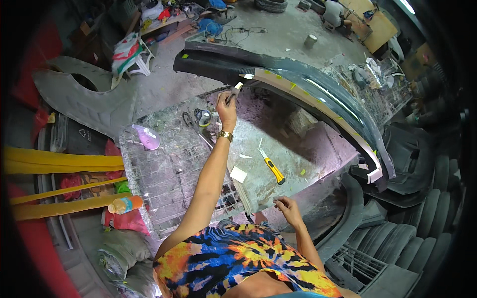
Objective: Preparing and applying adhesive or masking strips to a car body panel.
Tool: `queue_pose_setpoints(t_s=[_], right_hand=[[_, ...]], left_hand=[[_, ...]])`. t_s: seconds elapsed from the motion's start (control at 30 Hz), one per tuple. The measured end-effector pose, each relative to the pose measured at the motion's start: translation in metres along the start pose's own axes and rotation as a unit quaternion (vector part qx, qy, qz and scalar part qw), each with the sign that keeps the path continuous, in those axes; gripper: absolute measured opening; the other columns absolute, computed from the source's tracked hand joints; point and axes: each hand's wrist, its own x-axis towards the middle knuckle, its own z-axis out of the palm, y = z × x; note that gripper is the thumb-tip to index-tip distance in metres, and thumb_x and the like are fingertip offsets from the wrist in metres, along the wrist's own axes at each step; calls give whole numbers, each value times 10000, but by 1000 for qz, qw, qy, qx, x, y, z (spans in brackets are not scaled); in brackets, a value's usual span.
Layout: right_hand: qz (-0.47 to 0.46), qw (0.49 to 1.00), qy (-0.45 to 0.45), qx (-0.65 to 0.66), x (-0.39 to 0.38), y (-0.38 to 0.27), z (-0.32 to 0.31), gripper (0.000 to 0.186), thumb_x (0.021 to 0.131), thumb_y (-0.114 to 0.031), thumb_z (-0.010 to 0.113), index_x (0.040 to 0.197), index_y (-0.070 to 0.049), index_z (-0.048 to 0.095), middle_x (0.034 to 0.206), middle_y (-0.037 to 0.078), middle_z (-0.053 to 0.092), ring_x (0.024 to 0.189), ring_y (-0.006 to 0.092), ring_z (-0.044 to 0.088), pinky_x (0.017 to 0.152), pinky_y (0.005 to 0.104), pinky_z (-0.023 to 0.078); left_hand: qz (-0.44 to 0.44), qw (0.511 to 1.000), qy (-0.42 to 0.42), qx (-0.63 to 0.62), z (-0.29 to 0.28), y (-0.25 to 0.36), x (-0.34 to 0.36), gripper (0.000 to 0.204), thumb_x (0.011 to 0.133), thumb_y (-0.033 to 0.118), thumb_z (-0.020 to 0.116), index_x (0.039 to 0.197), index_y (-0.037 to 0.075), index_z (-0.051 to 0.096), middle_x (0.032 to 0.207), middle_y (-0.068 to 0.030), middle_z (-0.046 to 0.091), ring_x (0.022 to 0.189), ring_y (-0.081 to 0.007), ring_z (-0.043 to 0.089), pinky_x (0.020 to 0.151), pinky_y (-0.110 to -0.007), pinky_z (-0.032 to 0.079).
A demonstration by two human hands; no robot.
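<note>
A long dark curved car body panel (268,62), with beige tape along its inner edge, lies across the far side of the worktable (171,169). My left hand (226,110) is shut on a small flat tool (235,90) with a dark handle and a pale end; its tip is close to the panel's near edge. My right hand (289,210) hangs over the table's near edge, its fingers loosely bent and apart, with nothing visible in them. A yellow utility knife (272,169) lies on the table beyond it, near a white square piece (238,174).
On the table are a purple bottle (146,137), scissors (198,130) and a roll of tape (202,117). An orange-labelled bottle (125,204) and yellow straps (64,161) are at left. Dark panels (402,233) stack at right. Another person (338,15) sits far off.
</note>
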Motion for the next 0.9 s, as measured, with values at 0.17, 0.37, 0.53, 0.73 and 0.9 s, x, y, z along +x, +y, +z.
queue_pose_setpoints(t_s=[0.17, 0.37, 0.53, 0.73, 0.9], right_hand=[[41, 998, 16, -51, 5, -17, 2, 259, 940, -179, 618, 1085, 33, 651, 838, 50, 657, 785, 112, 601, 724, 257, 477], [60, 994, 18, -90, 3, -25, 10, 272, 943, -176, 622, 1105, 42, 644, 854, 60, 666, 799, 116, 613, 728, 263, 488], [91, 990, 9, -109, -7, -27, 15, 278, 942, -185, 627, 1094, 47, 645, 868, 69, 673, 823, 132, 625, 740, 281, 496], [54, 992, 5, -112, 21, -86, 20, 234, 963, -161, 575, 1065, 22, 679, 858, 21, 653, 790, 92, 564, 739, 249, 462], [-131, 987, 41, -79, 88, -189, 43, 347, 941, -141, 626, 1248, 17, 591, 1041, 53, 600, 884, 120, 560, 788, 251, 458]], left_hand=[[40, 999, 8, -13, 3, -9, 14, 113, 804, -45, 662, 895, -2, 610, 886, -91, 607, 833, -229, 611, 771, -320, 484], [14, 1000, 12, -8, 4, -7, 17, 119, 807, -42, 656, 910, -2, 613, 918, -101, 605, 857, -262, 614, 780, -342, 497], [25, 999, 8, -26, -2, -5, 14, 112, 819, -43, 648, 919, -12, 610, 971, -100, 605, 897, -274, 613, 769, -346, 498], [3, 993, -42, -111, -39, 28, -5, 104, 855, -22, 656, 954, -23, 625, 937, -87, 623, 841, -212, 603, 776, -312, 480], [-53, 971, -121, -198, -98, 77, -46, 137, 824, -100, 652, 908, 5, 623, 983, -46, 607, 885, -148, 568, 787, -264, 457]])
